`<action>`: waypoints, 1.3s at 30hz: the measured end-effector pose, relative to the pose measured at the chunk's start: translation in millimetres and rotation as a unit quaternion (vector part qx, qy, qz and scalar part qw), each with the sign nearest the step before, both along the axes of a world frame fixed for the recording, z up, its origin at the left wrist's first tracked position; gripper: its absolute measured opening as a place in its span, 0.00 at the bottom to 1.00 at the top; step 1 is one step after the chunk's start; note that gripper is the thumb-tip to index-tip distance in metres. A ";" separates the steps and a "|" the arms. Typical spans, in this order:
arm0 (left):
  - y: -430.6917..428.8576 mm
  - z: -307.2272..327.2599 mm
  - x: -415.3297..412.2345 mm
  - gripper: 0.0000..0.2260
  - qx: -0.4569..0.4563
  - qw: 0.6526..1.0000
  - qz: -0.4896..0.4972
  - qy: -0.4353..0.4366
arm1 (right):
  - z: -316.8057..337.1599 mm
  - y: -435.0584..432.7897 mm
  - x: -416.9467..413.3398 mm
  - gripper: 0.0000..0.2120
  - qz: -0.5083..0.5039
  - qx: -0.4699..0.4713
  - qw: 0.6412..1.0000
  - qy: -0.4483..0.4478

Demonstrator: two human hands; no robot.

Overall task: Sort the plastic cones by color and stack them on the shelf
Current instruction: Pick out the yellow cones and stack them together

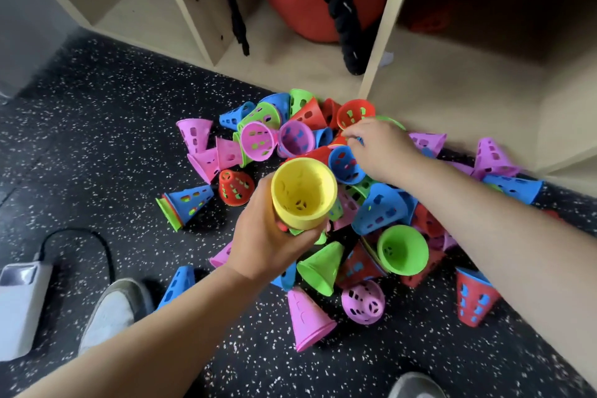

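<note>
I see my left hand (268,236) gripping a yellow cone (303,194), fingers and thumb wrapped round its narrow end. It is lifted above the near left side of the heap, with the wide open mouth turned up toward the camera. Bits of green and red plastic peek out under my fingers, but I cannot tell whether they are in my grip.

My right hand (378,149) reaches into the far side of the pile of cones (371,210). Its fingers are curled down among the cones, just beside a blue cone (345,165) and just near of a red cone (355,113). I cannot tell whether they pinch anything.

The pile lies on the dark speckled floor (97,145), right against the front edge of the pale wooden shelf (452,100). Pink, blue, red and green cones lie mixed, some nested in each other. A green cone (402,249) lies on the near side with its mouth up, and a pink cone (307,320) lies on its side nearest me.

In the shelf's middle compartment, black ropes (342,10) hang over a red bag (290,0).

At the near left a white box (19,300) with a black cable sits on the floor beside my shoe (109,310).
</note>
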State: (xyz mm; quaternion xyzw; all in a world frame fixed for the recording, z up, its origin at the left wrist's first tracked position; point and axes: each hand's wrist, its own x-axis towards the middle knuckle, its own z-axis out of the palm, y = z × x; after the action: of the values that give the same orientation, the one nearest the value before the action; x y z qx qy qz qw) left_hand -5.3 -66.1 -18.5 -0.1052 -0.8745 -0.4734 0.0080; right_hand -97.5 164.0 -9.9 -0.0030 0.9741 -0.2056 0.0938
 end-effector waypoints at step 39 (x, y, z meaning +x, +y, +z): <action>-12.5 4.6 -5.6 0.38 0.014 1.000 -0.004 0.016 | 52.0 31.0 89.4 0.13 -0.217 -0.183 0.956 0.074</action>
State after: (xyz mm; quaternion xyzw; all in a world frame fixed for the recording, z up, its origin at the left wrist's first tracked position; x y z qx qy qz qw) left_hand -10.9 -78.5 -13.9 -0.1157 -0.8672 -0.4839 0.0216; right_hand -8.1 195.0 42.1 0.1759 0.9015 -0.3945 -0.0271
